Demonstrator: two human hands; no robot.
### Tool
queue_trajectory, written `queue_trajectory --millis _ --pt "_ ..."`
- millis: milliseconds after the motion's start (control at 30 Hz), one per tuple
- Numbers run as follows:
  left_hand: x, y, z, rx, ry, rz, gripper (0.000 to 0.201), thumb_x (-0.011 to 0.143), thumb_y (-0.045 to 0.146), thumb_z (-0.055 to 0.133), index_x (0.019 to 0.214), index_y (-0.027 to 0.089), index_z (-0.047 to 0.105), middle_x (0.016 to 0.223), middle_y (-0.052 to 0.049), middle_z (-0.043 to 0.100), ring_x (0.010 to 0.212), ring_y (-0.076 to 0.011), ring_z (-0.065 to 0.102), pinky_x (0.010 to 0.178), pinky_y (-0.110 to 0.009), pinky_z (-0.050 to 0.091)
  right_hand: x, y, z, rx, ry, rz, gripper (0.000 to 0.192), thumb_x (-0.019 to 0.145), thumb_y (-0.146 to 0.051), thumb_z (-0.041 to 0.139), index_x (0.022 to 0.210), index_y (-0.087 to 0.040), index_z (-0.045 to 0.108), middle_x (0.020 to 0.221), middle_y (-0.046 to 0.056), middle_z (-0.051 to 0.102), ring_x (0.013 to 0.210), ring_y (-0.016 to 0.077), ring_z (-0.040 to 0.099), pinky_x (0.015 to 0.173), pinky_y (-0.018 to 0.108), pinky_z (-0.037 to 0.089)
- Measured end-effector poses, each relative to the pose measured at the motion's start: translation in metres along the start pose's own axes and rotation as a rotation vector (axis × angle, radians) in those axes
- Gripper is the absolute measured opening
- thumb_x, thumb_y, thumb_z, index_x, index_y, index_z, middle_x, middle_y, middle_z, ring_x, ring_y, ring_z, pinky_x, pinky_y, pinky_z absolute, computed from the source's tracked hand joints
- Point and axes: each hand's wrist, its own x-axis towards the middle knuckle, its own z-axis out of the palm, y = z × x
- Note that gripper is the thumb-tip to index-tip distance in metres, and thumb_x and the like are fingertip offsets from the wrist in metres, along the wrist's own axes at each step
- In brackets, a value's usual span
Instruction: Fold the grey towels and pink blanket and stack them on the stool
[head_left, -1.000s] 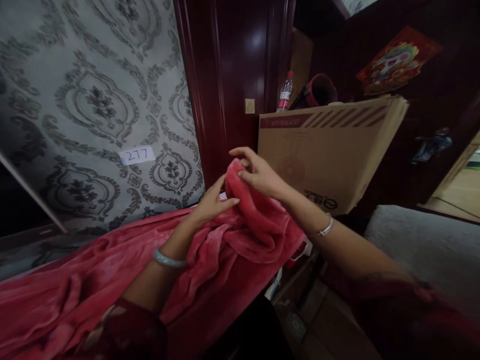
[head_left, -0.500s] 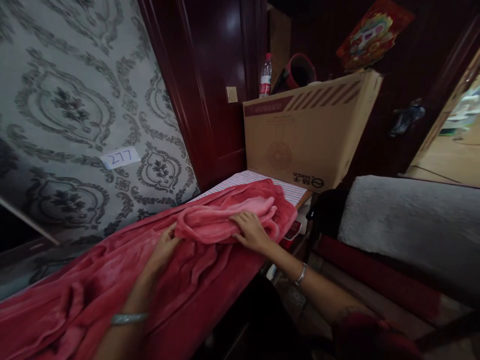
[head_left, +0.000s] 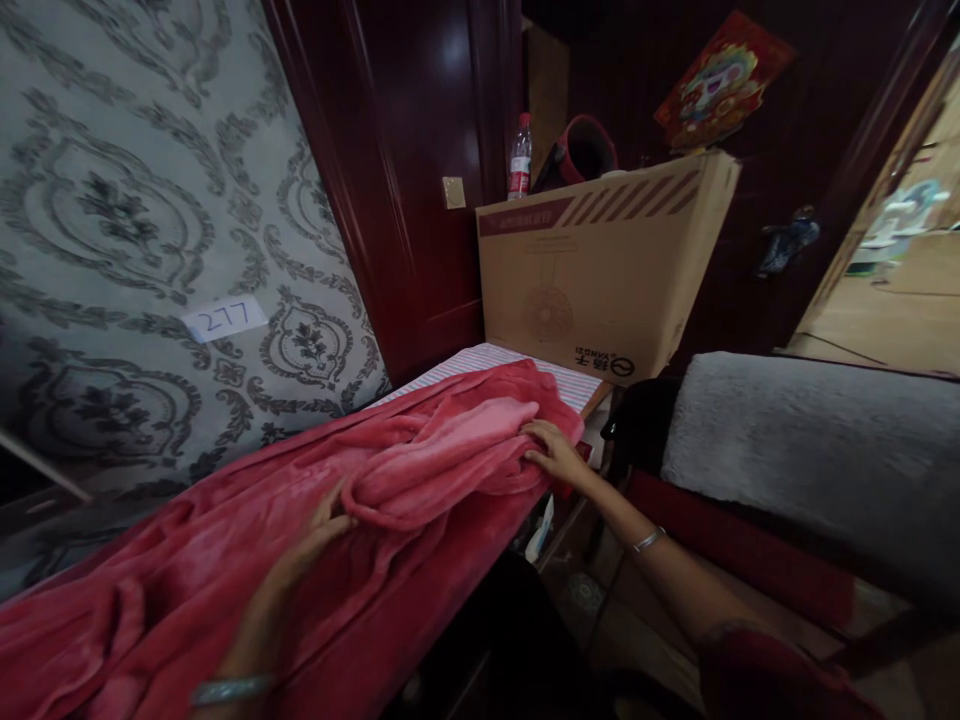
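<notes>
Here, my 2 hands rest on 1 red blanket (head_left: 420, 470), a soft, plush, rumpled cloth spread along a raised surface beside the patterned wall (head_left: 135, 200). My left hand (head_left: 319, 530) lies flat with fingers spread, pressing the blanket near a bunched fold, gripping nothing. My right hand (head_left: 555, 455) lies at the blanket's far end, fingers loosely open on the fabric, near the edge. Under that end shows a striped cloth (head_left: 525, 365). Just beyond it stands 1 large cardboard box (head_left: 600, 270), rectangular, blocking the space ahead. On top of the box area stand 1 plastic bottle (head_left: 519, 160) and 1 round red container (head_left: 585, 150). A white label (head_left: 223, 318) on the wall reads 277. To my right lies a grey fuzzy cushion (head_left: 810, 440). Each wrist wears 1 bracelet.
</notes>
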Motion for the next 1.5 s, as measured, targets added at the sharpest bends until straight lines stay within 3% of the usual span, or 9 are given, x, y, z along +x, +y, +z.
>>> queue_trajectory --millis 100,333,533,667,800,967,1233,1367,1500 --pt "-0.002 0.011 0.002 -0.077 -0.040 -0.050 0.060 0.072 0.058 0.064 0.118 0.019 0.065 0.130 -0.014 0.068 0.120 -0.0318 0.065 0.098 -0.043 0.056 0.002 0.004 0.003 0.155 0.032 0.100 0.037 0.079 -0.027 0.059 0.114 -0.022 0.069 0.123 0.012 0.069 0.119 0.0286 0.060 0.108 0.049 0.043" --pt "0.001 0.005 0.028 0.382 0.126 0.159 0.031 0.074 0.046 0.057 0.087 0.020 0.067 0.095 -0.011 0.074 0.093 -0.0301 0.069 0.091 -0.046 0.056 -0.003 -0.003 0.002 0.163 0.127 0.216 0.021 0.075 -0.023 0.053 0.089 -0.022 0.070 0.096 0.007 0.072 0.097 0.0258 0.065 0.096 0.044 0.049" --pt "0.003 -0.008 0.027 0.445 0.261 0.261 0.026 0.079 0.036 0.048 0.091 0.023 0.067 0.091 -0.008 0.073 0.088 -0.0265 0.069 0.083 -0.040 0.057 0.021 -0.035 -0.036 0.025 0.290 0.183 0.024 0.088 -0.033 0.051 0.101 -0.023 0.069 0.098 0.007 0.072 0.087 0.0249 0.064 0.082 0.037 0.052" --pt "0.003 -0.001 0.025 0.464 0.263 0.295 0.024 0.081 0.033 0.047 0.090 0.023 0.067 0.089 -0.007 0.073 0.086 -0.0253 0.069 0.079 -0.037 0.058 0.076 -0.025 -0.047 -0.011 0.124 0.268 0.023 0.079 -0.025 0.057 0.096 -0.020 0.072 0.101 0.009 0.074 0.094 0.0263 0.066 0.088 0.038 0.052" --pt "0.001 0.001 0.024 0.474 0.278 0.289 0.024 0.081 0.034 0.048 0.088 0.023 0.068 0.089 -0.007 0.075 0.084 -0.0260 0.071 0.077 -0.037 0.059 0.112 0.002 -0.027 0.072 -0.072 0.294 0.027 0.068 -0.015 0.059 0.090 -0.018 0.074 0.095 0.008 0.076 0.089 0.0242 0.069 0.085 0.036 0.056" --pt "-0.006 0.006 0.016 0.440 0.209 0.218 0.026 0.080 0.044 0.053 0.083 0.024 0.069 0.083 -0.006 0.075 0.078 -0.0264 0.071 0.072 -0.036 0.059 0.112 0.015 -0.006 0.189 -0.282 0.247 0.044 0.063 -0.012 0.062 0.104 -0.020 0.076 0.117 0.008 0.075 0.108 0.0232 0.068 0.093 0.035 0.055" --pt "-0.030 0.010 0.022 0.049 0.124 -0.133 0.037 0.058 0.045 0.072 0.086 0.021 0.069 0.089 -0.006 0.075 0.080 -0.0264 0.069 0.069 -0.034 0.056 0.086 0.012 -0.021 0.131 -0.265 0.263 0.014 0.067 -0.024 0.068 0.080 -0.019 0.073 0.091 0.007 0.076 0.085 0.0235 0.068 0.081 0.035 0.056" --pt "-0.015 0.043 0.009 -0.304 0.171 -0.214 0.032 0.052 0.030 0.071 0.082 0.019 0.067 0.072 0.002 0.066 0.064 -0.0163 0.060 0.060 -0.026 0.049 0.096 -0.009 -0.054 0.039 -0.122 0.255 0.010 0.072 -0.023 0.058 0.076 -0.020 0.067 0.075 0.005 0.069 0.073 0.0210 0.060 0.071 0.032 0.050" --pt "0.036 0.120 -0.048 -0.412 0.493 -0.025 0.023 0.053 0.018 0.064 0.076 0.019 0.062 0.057 0.006 0.054 0.051 -0.0097 0.048 0.052 -0.022 0.039 0.139 -0.070 -0.105 -0.074 0.243 0.064 0.018 0.078 -0.027 0.055 0.090 -0.020 0.066 0.076 0.003 0.064 0.069 0.0193 0.056 0.065 0.030 0.045"
